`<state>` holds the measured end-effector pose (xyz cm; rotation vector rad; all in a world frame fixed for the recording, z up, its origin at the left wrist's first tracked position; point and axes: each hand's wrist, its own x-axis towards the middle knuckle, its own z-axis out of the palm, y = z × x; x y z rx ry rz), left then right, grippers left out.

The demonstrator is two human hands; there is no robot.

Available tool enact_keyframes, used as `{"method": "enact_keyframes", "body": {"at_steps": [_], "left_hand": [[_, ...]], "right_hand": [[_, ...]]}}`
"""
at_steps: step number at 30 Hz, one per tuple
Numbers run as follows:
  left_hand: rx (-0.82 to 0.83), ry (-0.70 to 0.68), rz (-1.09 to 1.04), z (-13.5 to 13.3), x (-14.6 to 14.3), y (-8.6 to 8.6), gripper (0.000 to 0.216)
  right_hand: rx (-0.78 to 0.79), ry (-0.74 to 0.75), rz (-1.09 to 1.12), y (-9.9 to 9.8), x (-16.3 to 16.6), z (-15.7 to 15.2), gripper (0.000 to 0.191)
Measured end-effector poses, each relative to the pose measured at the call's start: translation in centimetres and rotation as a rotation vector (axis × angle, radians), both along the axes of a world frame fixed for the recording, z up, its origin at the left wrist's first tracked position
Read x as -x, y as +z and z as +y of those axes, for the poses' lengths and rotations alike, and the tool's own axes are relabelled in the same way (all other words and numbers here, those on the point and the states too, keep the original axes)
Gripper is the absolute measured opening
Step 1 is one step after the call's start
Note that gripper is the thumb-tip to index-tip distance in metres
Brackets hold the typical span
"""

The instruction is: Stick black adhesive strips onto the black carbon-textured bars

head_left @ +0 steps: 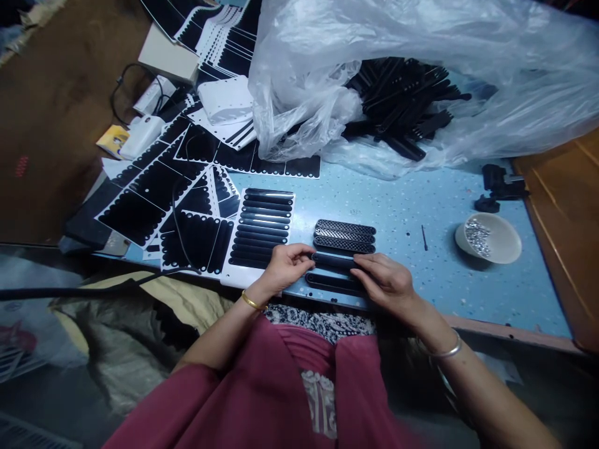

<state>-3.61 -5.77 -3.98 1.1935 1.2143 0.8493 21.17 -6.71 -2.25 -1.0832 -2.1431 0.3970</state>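
A dark strip with rounded ends (333, 262) stretches between my two hands, just above the blue speckled table. My left hand (289, 267) pinches its left end, and my right hand (387, 280) grips the right end with thumb and fingers. Below it lies a long black plastic piece (333, 284), its right end partly hidden by my right hand. Directly beyond the held strip, several black pieces with a perforated pattern (344, 236) lie side by side. Left of my hands is a white backing sheet (248, 275) carrying rows of black strips.
A large clear plastic bag (299, 81) at the back holds many black plastic parts (407, 100). On the right stands a white bowl (508, 240) of small metal pieces. Black sticker sheets (154, 187) pile up at left, crossed by a black cable (175, 218).
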Motion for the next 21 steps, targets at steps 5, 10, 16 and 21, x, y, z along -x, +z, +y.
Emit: {"method": "enact_keyframes", "body": {"at_steps": [5,10,16,21], "left_hand": [[-0.001,0.001,0.002,0.0,0.0,0.0,0.027],[-0.018,-0.009,0.017,0.0,0.0,0.1,0.025],[-0.010,-0.006,0.007,0.0,-0.2,0.5,0.025],[0.037,0.062,0.000,0.2,-0.8,0.3,0.022]], "right_hand": [[0.025,-0.014,-0.005,-0.3,0.0,-0.1,0.015],[0.038,-0.026,-0.011,-0.6,0.0,-0.1,0.016],[0.029,-0.029,-0.014,-1.1,0.1,-0.4,0.019],[0.027,-0.042,-0.032,-0.9,0.1,-0.4,0.021]]}}
